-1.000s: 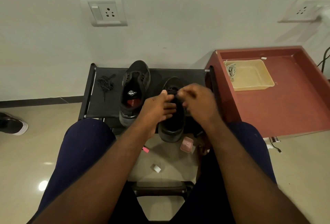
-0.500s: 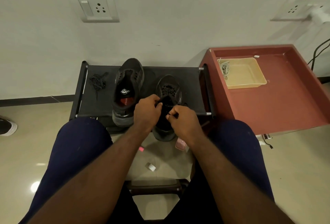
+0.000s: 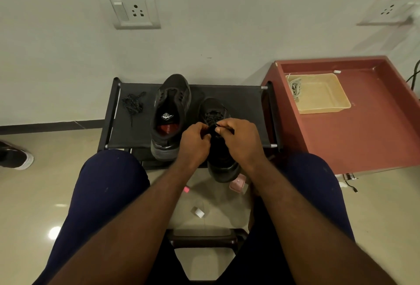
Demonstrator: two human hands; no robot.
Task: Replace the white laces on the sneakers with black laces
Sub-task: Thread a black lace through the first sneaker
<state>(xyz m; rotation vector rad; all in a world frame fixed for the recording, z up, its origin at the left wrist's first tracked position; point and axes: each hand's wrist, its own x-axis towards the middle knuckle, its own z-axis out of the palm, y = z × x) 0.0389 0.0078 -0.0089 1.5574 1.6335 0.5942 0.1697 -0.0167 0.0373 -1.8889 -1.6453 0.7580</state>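
black rack | black lace at left | unlaced sneaker middle | second sneaker beside it

Pale wall, glossy beige floor, red table.

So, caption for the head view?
Left hand and right hand work a black lace into one sneaker; the other sneaker sits unlaced.

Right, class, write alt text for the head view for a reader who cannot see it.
Left hand and right hand pinch a black lace on one sneaker, on a black rack. An unlaced sneaker and loose lace lie beside it; white laces sit in a tray.
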